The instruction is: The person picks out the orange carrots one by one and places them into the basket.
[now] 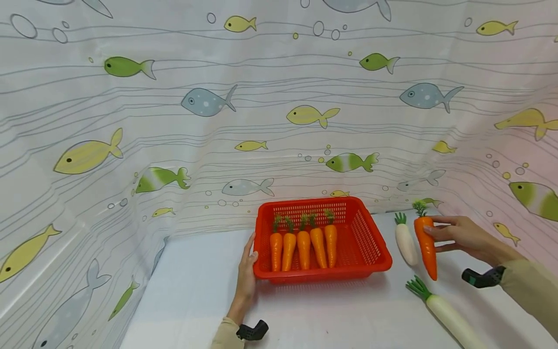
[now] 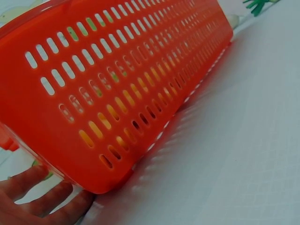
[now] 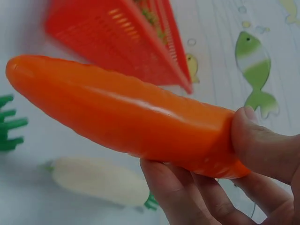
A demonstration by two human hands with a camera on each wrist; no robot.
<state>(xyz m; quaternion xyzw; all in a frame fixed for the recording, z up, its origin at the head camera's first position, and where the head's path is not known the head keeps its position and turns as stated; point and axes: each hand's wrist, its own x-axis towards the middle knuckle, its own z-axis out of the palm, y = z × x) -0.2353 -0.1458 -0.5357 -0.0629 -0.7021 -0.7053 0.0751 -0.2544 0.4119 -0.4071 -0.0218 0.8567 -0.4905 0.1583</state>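
In the head view my right hand (image 1: 462,236) holds a big orange carrot (image 1: 426,249) by its upper part, with its leafy green top upward. The right wrist view shows the thumb on one side of the carrot (image 3: 126,110) and the fingers on the other. My left hand (image 1: 247,271) grips the left side of a red plastic basket (image 1: 322,275), thumb over the rim. Its fingers (image 2: 49,197) lie along the outer wall in the left wrist view. Several carrots (image 1: 303,249) stand side by side in the basket's left and middle part.
A short white radish (image 1: 406,242) lies between the basket and the held carrot. Nearer to me lies a longer white radish (image 1: 453,317) with green leaves. Behind the white table (image 1: 196,291) hangs a fish-patterned sheet (image 1: 279,140), which also rises at both sides.
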